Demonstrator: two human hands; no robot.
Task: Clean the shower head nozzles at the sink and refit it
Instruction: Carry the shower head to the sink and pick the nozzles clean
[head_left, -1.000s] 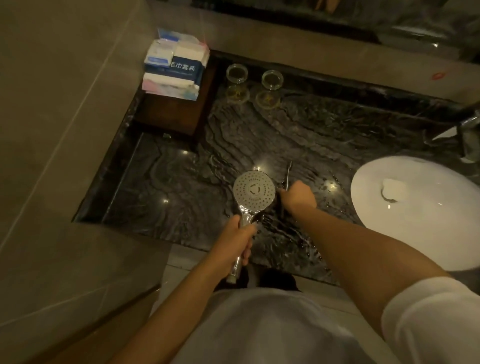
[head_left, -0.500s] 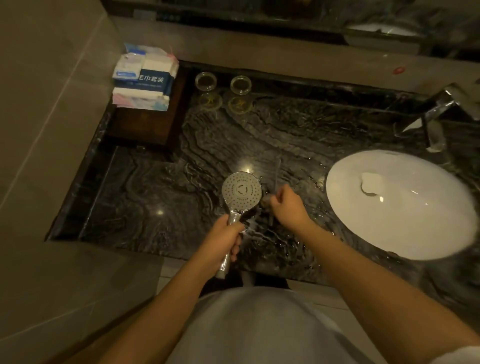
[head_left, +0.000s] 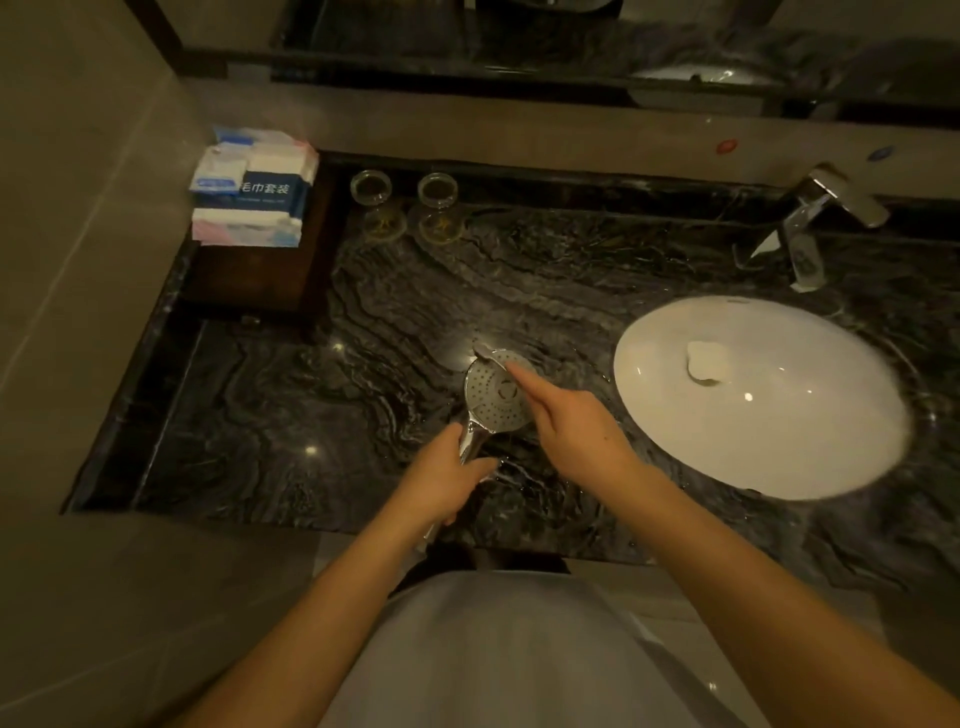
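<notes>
The left hand (head_left: 441, 480) grips the shower head (head_left: 493, 397) by its handle above the bench (head_left: 311, 415), while the right hand (head_left: 571, 431), closed on a thin tool (head_left: 488, 353), should work nozzle by nozzle, lightly.

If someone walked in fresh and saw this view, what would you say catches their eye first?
Probably the chrome shower head, held face-up over the dark marble counter: the left hand grips its handle while the right hand reaches across its nozzle face. Next, the bright white oval basin at right, then the stacked towel packs in the far left corner.
</notes>
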